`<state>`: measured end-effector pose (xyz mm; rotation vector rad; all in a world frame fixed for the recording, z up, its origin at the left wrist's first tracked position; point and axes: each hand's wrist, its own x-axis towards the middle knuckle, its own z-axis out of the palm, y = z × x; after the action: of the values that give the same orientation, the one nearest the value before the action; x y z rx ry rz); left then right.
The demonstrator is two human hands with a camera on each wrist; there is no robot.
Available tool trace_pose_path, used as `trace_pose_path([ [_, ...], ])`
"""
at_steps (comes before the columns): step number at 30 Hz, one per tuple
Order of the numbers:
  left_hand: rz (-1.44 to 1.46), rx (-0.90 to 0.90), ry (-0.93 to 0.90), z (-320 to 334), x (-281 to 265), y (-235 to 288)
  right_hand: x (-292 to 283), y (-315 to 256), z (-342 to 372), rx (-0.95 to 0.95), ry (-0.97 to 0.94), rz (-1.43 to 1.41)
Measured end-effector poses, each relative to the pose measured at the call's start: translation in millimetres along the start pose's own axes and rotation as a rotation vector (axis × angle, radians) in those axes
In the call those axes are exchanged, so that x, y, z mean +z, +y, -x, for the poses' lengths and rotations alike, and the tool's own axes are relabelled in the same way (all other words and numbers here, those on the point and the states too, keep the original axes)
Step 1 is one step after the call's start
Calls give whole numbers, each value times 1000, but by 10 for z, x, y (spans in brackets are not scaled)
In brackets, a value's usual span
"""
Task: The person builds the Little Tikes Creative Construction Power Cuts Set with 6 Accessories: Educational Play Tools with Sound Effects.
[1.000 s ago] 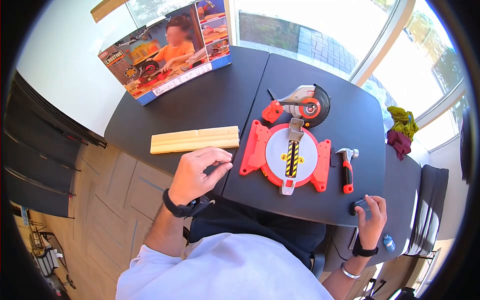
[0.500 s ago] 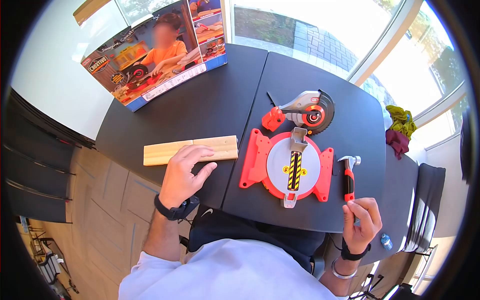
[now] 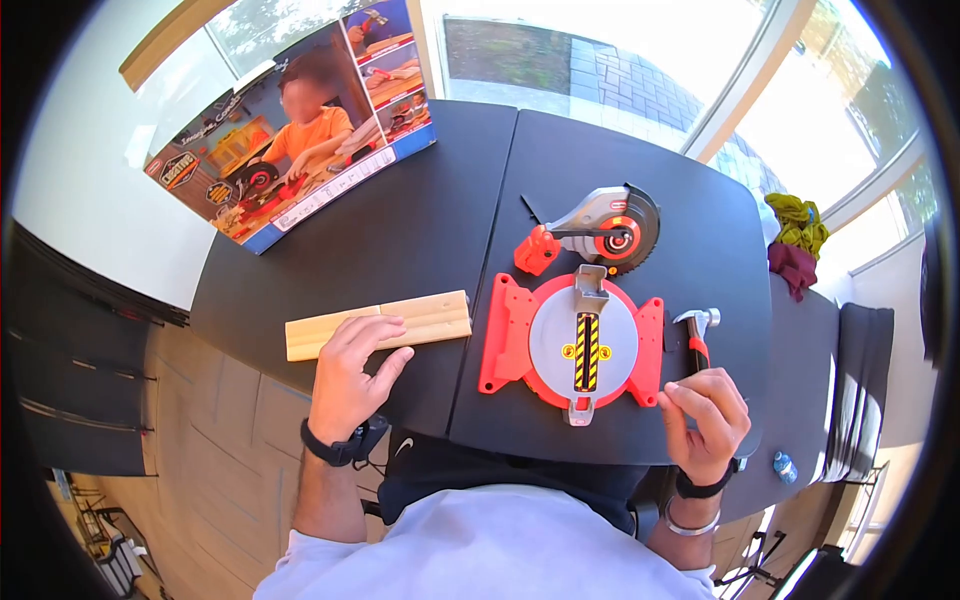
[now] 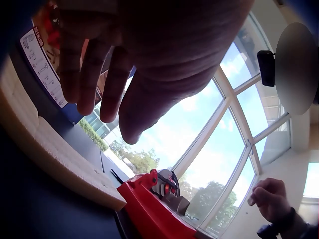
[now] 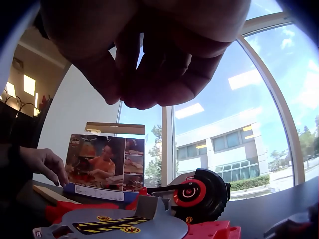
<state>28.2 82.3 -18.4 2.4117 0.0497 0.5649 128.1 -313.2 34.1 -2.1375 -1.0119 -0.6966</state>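
Observation:
My left hand [image 3: 345, 375] is above several pale wood strips [image 3: 435, 318] lying together, its fingers relaxed and gently bent. In the left wrist view the fingertips hang apart from the wood [image 4: 55, 149]. My right hand [image 3: 708, 425] is by the lower right of the red and grey toy miter saw base [image 3: 620, 345]. Its fingers curl loosely toward the thumb, and nothing shows between them in the right wrist view. The hand overlaps the lower handle of a toy hammer [image 3: 698, 335]. Behind the base lies the toy saw head [image 3: 615, 230] with its black round blade.
A large picture box [image 3: 290, 150] stands at the table's back left. Beyond the right side lie yellow-green and maroon cloths [image 3: 795, 245], and lower down a small water bottle [image 3: 785, 467]. Windows rise behind the table [image 3: 450, 215], which has a seam across it.
My right hand has moved left and forward, over the hammer handle; the small black object seen at its fingers earlier no longer shows there. My left hand has moved left, over the wood.

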Motion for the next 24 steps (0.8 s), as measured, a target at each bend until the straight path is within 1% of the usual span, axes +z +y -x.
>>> trace_pose_path([
  [4,-14,-28,-17,51,-61,107,18,-7,4,-27,46,-44],
  [8,15,-15,-57,73,-67,237,-37,-6,32,-46,115,-44],
  [10,110,-33,-31,60,-35,331,-60,-11,31,-36,141,-42],
  [13,161,-5,-35,48,11,461,-63,8,57,-35,178,-52],
  [16,170,41,-81,15,50,558,-38,10,70,-36,169,-58],
  [24,92,115,-205,-25,54,754,-36,25,161,-43,211,-92],
])
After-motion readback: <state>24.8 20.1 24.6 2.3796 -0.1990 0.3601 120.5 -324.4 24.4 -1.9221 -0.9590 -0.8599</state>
